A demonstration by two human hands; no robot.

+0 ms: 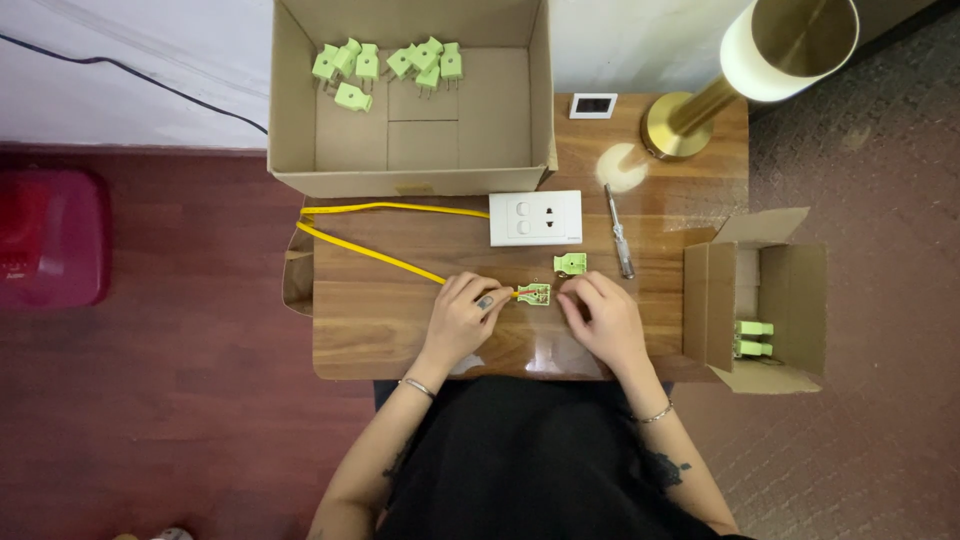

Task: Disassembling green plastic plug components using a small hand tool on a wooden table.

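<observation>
- The left hand point(462, 315), low in the middle of the frame, is curled with its fingertips pinched on the end of a yellow cable point(375, 257), right where the cable meets an opened green plug half point(534, 294).
- The right hand point(600, 318), just right of it, lies loosely bent beside that plug half; its fingertips are close to the plug, but whether they grip anything I cannot tell.
- The plug half lies on the wooden table point(380, 320) between the two hands, its inner side up.
- A second green plug piece point(570, 264) lies just above it, apart from both hands.
- Above that are a white wall socket plate point(535, 218) and, to its right, a screwdriver point(619, 232).
- The cable loops away to the left edge of the table and back toward the socket plate.
- A large open cardboard box point(500, 100) at the top centre holds several green plugs point(385, 65).
- A smaller box point(790, 300) at the right holds two more.
- A brass lamp point(740, 70) is at the upper right.
</observation>
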